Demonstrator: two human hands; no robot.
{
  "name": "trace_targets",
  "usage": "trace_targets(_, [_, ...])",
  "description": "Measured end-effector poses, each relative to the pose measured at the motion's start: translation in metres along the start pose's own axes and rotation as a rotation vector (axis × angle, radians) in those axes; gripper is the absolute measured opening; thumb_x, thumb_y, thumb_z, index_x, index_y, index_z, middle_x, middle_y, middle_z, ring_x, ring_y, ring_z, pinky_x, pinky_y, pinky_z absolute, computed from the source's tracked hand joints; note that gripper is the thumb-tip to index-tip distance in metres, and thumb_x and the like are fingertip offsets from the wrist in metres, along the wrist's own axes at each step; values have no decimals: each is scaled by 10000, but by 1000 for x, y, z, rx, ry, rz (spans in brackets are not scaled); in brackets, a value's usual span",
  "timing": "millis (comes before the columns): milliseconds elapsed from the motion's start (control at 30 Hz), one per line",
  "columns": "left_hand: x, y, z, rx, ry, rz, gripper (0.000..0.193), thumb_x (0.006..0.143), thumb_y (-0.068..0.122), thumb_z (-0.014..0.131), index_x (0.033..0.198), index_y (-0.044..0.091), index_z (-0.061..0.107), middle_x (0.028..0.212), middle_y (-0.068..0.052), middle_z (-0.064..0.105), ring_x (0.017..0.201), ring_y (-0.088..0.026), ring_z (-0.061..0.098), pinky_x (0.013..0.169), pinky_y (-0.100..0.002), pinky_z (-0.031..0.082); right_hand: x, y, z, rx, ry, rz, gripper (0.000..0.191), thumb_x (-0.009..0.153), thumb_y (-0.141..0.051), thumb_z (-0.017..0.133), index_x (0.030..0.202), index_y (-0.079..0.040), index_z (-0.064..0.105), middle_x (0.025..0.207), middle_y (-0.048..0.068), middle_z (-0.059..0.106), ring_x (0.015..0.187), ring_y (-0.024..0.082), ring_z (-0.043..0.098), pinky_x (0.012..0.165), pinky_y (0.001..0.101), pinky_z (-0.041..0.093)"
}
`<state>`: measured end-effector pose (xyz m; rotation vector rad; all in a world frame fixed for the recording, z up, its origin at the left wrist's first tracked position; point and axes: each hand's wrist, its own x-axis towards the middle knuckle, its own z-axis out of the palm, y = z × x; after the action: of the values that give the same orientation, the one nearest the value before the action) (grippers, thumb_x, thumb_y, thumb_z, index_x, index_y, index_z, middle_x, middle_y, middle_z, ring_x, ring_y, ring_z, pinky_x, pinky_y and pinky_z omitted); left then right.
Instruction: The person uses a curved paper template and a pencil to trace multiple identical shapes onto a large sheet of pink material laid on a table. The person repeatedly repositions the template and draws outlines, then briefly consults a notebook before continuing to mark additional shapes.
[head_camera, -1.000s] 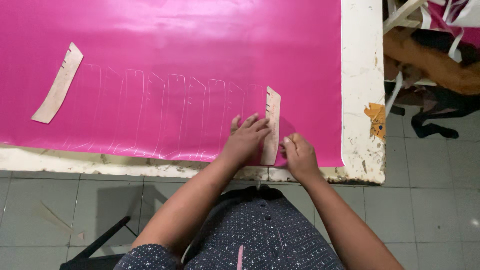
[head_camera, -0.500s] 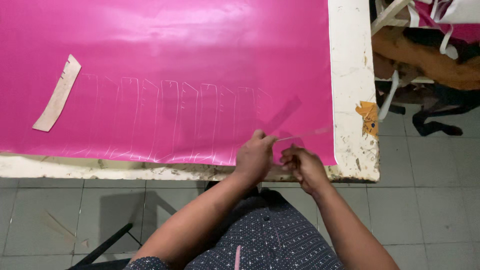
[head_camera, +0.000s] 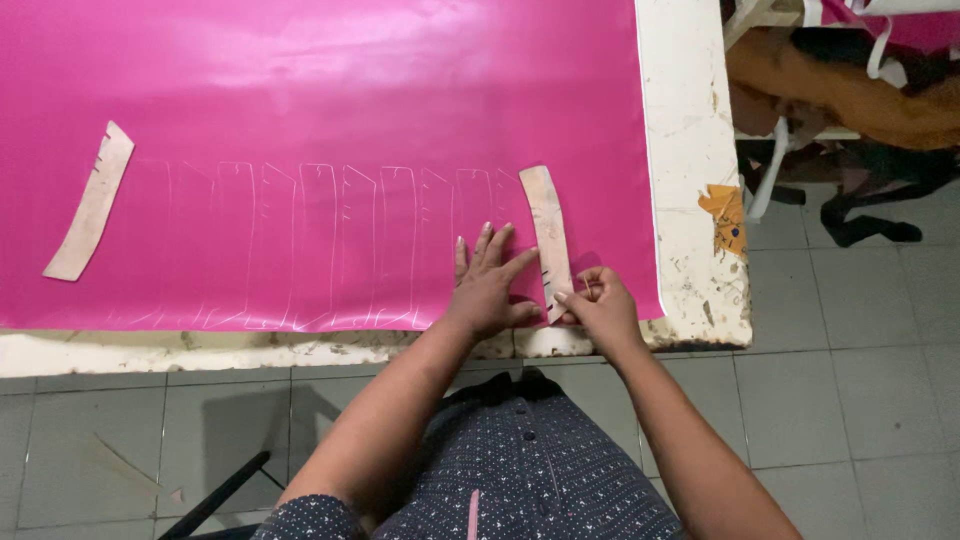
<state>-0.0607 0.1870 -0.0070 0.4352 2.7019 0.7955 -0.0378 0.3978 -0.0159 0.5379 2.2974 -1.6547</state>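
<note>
White table (head_camera: 690, 150), chipped paint; pink sheet (head_camera: 330, 90) spread flat on it, orange scrap (head_camera: 726, 208) right of sheet.

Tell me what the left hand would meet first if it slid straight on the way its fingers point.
The left hand lies flat on the pink sheet, fingers pointing up and slightly right. It would probably meet the tan pattern strip first.

At nine o'clock I see a second beige pattern strip (head_camera: 90, 203); at three o'clock an orange scrap (head_camera: 726, 212); heaped cloth (head_camera: 850, 95) at one o'clock.
</note>
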Motion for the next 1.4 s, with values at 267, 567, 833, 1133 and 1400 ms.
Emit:
trace_targets(267, [2,-2,6,0,36,1,858,677,539,844,1459,379,530,1702,-84,124,1586,-315,-22,1236,-579,-103,-19,13,4,-388,139,-289,293,875,-271,753,1072,-54,766,955,74,701,859,202,715,790,321,561])
trace_targets(567, [1,-1,3,23,10,-15,856,698,537,836,1472,373,512,1704,-67,108,1583,-303,-35,1237,-570,-108,-28,17,-1,-360,70,-344,372,883,-256,763,1217,-93,755,943,71,670,860,174,663,780,319,536])
trace_targets(833, [2,-3,7,30,40,1,850,701,532,835,1472,368,516,1701,-69,119,1583,-312,-18,1239,-580,-94,-26,22,1,-371,95,-392,376,876,-229,773,1229,-102,755,923,50,654,834,155,636,771,291,515])
trace_targets(1133, [4,-3,7,38,0,-23,855,720,536,821,1490,376,487,1708,-55,89,1582,-305,-41,1234,-574,-101,-25,23,2,-400,110,-411,379,878,-235,776,1239,-122,755,891,49,623,800,153,614,749,300,510])
trace_targets(1400, [5,-2,8,68,-28,-39,861,732,582,802,1498,397,454,1707,-52,71,1579,-296,-59,1236,-573,-118,-26,20,2,-437,95,-312,384,891,-261,767,1259,-155,742,896,47,616,799,162,611,743,308,514])
